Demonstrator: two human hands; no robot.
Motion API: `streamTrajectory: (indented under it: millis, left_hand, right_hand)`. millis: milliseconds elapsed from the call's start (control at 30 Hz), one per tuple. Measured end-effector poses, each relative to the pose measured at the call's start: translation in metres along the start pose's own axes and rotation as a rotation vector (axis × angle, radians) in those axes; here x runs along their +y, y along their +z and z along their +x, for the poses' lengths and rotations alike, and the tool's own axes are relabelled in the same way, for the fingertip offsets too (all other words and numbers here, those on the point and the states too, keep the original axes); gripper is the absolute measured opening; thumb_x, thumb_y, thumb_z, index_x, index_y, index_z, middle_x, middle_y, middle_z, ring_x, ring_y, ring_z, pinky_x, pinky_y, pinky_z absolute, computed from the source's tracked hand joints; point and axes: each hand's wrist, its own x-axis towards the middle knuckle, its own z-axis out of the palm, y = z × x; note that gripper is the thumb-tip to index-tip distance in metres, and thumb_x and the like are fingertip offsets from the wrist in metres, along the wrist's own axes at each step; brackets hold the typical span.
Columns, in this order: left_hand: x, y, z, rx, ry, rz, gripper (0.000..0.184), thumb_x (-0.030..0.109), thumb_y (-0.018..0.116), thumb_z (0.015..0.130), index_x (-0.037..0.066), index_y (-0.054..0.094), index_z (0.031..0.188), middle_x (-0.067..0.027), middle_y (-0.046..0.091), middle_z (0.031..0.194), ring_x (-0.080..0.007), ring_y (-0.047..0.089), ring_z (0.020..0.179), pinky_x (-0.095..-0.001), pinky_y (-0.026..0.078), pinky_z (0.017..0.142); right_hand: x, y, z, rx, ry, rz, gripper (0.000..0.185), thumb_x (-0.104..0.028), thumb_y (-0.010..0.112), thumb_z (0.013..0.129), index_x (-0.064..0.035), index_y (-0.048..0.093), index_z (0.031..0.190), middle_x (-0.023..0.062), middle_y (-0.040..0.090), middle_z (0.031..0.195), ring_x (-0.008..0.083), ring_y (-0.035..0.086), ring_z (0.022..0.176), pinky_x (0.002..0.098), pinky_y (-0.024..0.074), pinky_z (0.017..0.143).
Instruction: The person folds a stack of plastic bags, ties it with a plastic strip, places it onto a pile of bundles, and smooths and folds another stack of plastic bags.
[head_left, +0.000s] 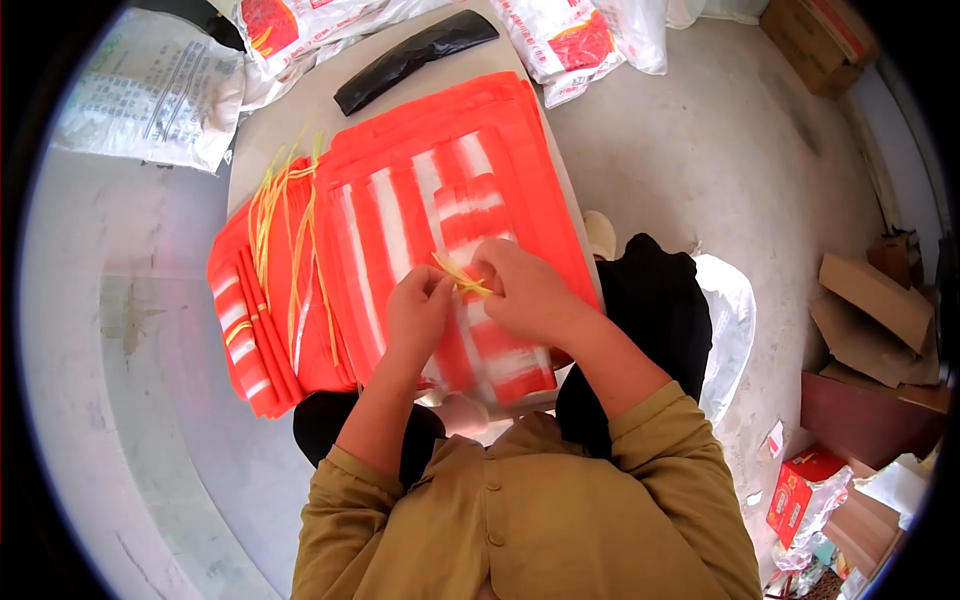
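Note:
Both hands meet over a folded bundle of red-and-white striped mesh (475,215), with a yellow tie (458,274) between their fingertips. My left hand (419,308) pinches the tie's left end. On the other side, my right hand (520,290) has its fingers bent around the right part of the tie. The bundle lies on a flat stack of striped red sheets (365,230). To the left, loose yellow strips (290,225) hang over more red material (325,345), beside a rolled striped bundle (236,330) with a yellow band.
A black rolled object (415,60) lies at the far end of the table (290,110). White printed sacks (150,90) and red-and-white bags (560,45) surround that end. Cardboard boxes (870,320) and a red box (800,495) stand on the floor at right.

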Motion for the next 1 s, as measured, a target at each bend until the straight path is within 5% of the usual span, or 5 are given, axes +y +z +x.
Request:
streamTrajectory:
  millis: [233, 500, 700, 767, 1000]
  left_hand:
    - [0.001, 0.011, -0.003, 0.215, 0.189, 0.106, 0.016, 0.013, 0.069, 0.1, 0.001, 0.064, 0.11, -0.0052, 0.067, 0.093, -0.0112, 0.063, 0.083, -0.029, 0.053, 0.073]
    - [-0.017, 0.006, -0.049, -0.171, 0.0, -0.22, 0.034, 0.014, 0.063, 0.105, -0.001, 0.062, 0.136, -0.0083, 0.066, 0.126, -0.0144, 0.062, 0.114, -0.0299, 0.05, 0.1]
    - [0.039, -0.022, -0.069, -0.411, -0.266, -0.729, 0.048, 0.032, 0.054, 0.111, 0.005, 0.05, 0.151, -0.012, 0.06, 0.143, -0.023, 0.058, 0.131, -0.0438, 0.047, 0.112]
    - [0.021, -0.023, -0.078, -0.382, -0.427, -1.301, 0.052, 0.036, 0.052, 0.111, 0.006, 0.046, 0.153, -0.0128, 0.058, 0.146, -0.0259, 0.057, 0.134, -0.0488, 0.047, 0.113]
    - [-0.018, -0.011, -0.075, -0.214, -0.457, -0.997, 0.047, 0.022, 0.059, 0.109, 0.009, 0.045, 0.152, -0.0115, 0.06, 0.144, -0.0254, 0.06, 0.131, -0.0455, 0.051, 0.113]
  right_hand:
    - [0.035, -0.003, -0.004, 0.194, -0.146, -0.098, 0.028, -0.004, 0.064, 0.09, -0.0024, 0.06, 0.118, 0.0193, 0.063, 0.113, 0.0359, 0.064, 0.098, 0.0423, 0.0537, 0.087]
    - [0.036, 0.0, -0.003, 0.202, 0.031, -0.437, 0.044, -0.018, 0.059, 0.102, -0.0045, 0.049, 0.143, 0.0211, 0.063, 0.134, 0.0385, 0.065, 0.117, 0.0449, 0.055, 0.096]
    - [0.018, -0.019, -0.019, -0.277, -0.041, 1.042, 0.053, -0.023, 0.062, 0.105, -0.0053, 0.045, 0.152, 0.0125, 0.066, 0.136, 0.0216, 0.068, 0.11, 0.0364, 0.0559, 0.091]
    - [0.028, -0.01, -0.003, -0.109, -0.027, 0.721, 0.06, -0.023, 0.065, 0.103, -0.0055, 0.042, 0.155, 0.0142, 0.067, 0.134, 0.021, 0.068, 0.109, 0.0352, 0.0554, 0.092]
    - [0.03, 0.023, 0.001, -0.087, 0.042, 0.171, 0.071, -0.018, 0.069, 0.099, -0.0053, 0.035, 0.16, 0.0128, 0.068, 0.129, 0.0193, 0.067, 0.108, 0.0322, 0.0538, 0.095]
